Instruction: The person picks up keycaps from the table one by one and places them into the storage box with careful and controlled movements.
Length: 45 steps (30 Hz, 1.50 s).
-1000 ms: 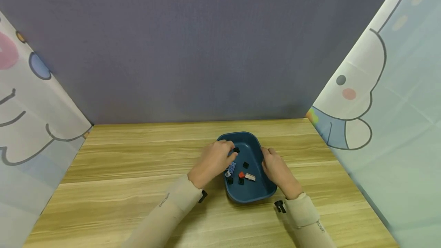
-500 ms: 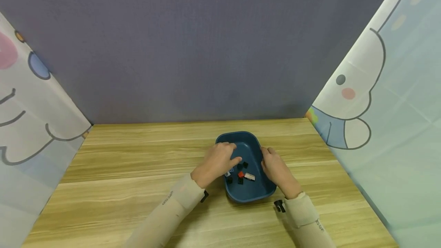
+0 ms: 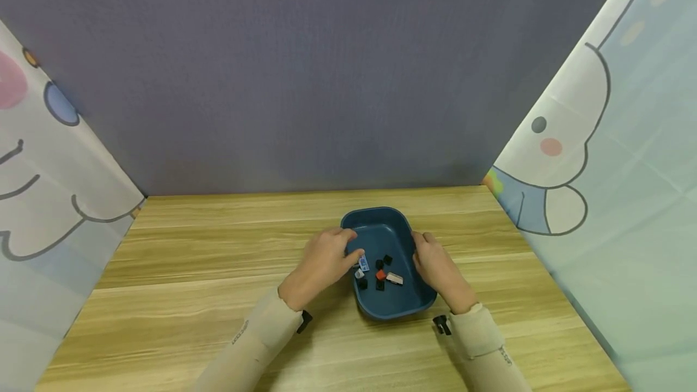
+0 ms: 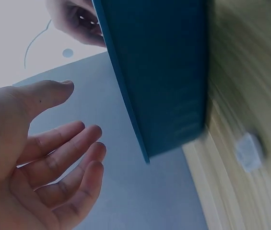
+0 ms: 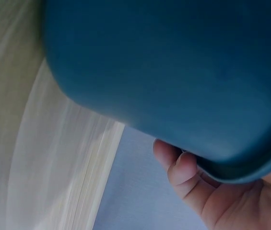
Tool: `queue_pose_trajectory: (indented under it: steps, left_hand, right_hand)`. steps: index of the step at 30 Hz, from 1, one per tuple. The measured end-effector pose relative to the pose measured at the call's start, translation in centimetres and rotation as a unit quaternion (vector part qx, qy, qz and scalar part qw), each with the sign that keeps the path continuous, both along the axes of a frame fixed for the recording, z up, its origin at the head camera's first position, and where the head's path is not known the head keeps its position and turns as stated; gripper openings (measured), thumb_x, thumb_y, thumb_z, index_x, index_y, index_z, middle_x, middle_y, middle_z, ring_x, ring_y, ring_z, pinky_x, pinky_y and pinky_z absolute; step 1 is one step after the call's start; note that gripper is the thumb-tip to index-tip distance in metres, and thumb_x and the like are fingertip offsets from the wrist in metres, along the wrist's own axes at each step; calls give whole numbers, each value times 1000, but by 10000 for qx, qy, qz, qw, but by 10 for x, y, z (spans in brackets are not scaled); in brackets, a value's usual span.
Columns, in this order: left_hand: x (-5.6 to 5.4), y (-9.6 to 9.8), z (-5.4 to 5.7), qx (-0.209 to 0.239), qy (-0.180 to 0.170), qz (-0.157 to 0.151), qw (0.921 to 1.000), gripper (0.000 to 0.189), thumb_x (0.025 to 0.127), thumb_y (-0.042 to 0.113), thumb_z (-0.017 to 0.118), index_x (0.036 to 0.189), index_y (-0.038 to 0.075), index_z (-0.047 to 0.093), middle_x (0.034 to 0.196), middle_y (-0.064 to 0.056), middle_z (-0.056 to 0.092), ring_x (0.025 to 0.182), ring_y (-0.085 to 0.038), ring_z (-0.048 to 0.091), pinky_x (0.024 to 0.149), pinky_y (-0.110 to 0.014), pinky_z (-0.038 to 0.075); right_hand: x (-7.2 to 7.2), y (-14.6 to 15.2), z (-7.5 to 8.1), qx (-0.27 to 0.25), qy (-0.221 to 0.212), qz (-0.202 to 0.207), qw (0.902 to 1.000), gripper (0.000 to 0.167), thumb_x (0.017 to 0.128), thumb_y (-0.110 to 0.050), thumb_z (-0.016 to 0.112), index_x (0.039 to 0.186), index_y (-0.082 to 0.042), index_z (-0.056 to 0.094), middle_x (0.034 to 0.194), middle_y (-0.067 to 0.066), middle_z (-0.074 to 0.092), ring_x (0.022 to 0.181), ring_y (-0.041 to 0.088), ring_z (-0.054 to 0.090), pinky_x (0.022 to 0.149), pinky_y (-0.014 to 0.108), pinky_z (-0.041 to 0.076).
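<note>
A dark blue plastic tub [image 3: 389, 310] stands on the wooden table, several small blocks lying inside. Among them are a red block [image 3: 380, 274], a white bar-shaped piece [image 3: 394, 279], a blue-and-white piece [image 3: 363, 263], a pale block [image 3: 359, 273] and several black ones, such as a black block [image 3: 388, 259]. My right hand [image 3: 438, 268] grips the tub's right rim, its fingertips curled at the wall in the right wrist view. My left hand [image 3: 322, 259] is at the left rim, fingers loosely bent and holding nothing; the left wrist view shows a gap between it and the tub.
A small pale block [image 4: 249, 152] sits on the wooden table [image 3: 207, 271] beside the tub in the left wrist view. A grey partition [image 3: 327, 77] rises at the table's back edge. Patterned cloth sheets [image 3: 615, 228] hang at both sides.
A black block that was at my left fingertips now lies among the others in the tub. My left hand has drawn back leftward to the rim. My right hand stays put.
</note>
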<state>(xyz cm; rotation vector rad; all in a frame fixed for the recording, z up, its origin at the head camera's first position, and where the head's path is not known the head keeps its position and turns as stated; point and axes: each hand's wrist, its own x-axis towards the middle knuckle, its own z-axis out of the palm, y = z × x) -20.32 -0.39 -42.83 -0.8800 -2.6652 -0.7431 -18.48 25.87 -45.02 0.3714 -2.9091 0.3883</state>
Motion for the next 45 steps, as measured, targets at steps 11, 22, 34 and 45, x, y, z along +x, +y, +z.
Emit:
queue_pose_trajectory:
  steps: [11,22,34,45]
  left_hand:
    - [15,-32,-3,161,-156,484,9986,29,89,28,78,110,9,74,108,-5,71,99,-27,67,78,-41,57]
    - [24,-48,-17,44,-563,745,9956,33,88,28,79,112,6,74,105,-7,72,99,-31,67,81,-45,56]
    - [27,-60,-31,26,-958,692,9930,32,87,24,80,111,3,73,104,-10,70,98,-32,68,79,-47,56]
    - [16,-69,-47,-348,-1123,554,9915,28,84,15,81,109,4,72,100,-10,70,89,-29,69,72,-43,57]
  right_hand:
    - [-1,0,0,8,19,12,10000,43,89,6,67,128,18,53,107,30,58,90,41,65,72,46,57]
    - [0,1,-1,18,41,-10,10000,42,88,7,67,127,17,55,107,30,59,91,41,65,72,46,57]
    - [0,3,-1,24,51,-39,10000,43,89,6,67,128,17,54,106,29,59,88,40,65,70,45,57]
    - [0,2,0,16,30,-51,10000,42,89,7,66,128,18,54,105,30,58,87,40,65,70,45,57]
